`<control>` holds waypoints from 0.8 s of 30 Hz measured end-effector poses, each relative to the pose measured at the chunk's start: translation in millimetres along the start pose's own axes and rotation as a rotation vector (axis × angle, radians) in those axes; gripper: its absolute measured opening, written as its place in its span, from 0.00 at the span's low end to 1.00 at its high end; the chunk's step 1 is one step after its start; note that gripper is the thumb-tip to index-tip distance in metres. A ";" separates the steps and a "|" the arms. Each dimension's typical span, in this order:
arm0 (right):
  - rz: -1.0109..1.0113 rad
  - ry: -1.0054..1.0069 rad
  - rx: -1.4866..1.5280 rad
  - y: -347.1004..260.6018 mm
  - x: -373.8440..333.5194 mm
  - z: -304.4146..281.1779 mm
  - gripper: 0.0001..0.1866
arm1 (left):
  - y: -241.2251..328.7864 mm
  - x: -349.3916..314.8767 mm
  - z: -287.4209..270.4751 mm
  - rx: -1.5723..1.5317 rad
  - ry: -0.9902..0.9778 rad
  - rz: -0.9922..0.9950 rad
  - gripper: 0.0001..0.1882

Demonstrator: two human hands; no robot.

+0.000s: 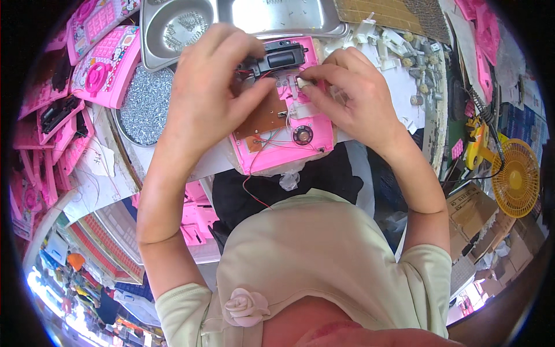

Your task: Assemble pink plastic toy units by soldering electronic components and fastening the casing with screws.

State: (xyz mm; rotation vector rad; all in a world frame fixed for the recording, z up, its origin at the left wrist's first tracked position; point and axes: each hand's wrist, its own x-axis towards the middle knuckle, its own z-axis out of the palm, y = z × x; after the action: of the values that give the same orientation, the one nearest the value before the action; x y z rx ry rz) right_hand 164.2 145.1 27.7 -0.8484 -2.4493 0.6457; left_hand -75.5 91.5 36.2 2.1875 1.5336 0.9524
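A pink plastic toy housing (318, 139) lies in front of me, its inside facing up. It holds a brown circuit board (261, 115), a small round speaker (302, 135) and thin red wires. Over its far edge a black plastic battery box (283, 59) sits slightly tilted. My left hand (211, 87) curls round the left end of that box, thumb on the near side and fingers on the far side; some fingertips are hidden. Between thumb and forefinger, my right hand (355, 87) pinches a small white plastic part (302, 82) above the housing.
A steel tray (222, 11) with small springs stands at the far side. Left of my hand is a round pan of silver screws (144, 104), beside stacked pink toy phones (104, 69). Small motors (417, 63) and white parts lie right; a yellow fan (515, 178) stands farther right.
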 end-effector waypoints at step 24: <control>0.496 0.510 -0.052 93.5 -8.2 -152.9 0.13 | 53.0 -13.9 24.4 0.405 -0.109 0.165 0.19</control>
State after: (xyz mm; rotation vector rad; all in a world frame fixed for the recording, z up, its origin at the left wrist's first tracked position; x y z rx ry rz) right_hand 296.9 247.1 92.3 -1.4593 -1.8123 0.4530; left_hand -24.3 61.5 44.6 2.6295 1.6275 0.5898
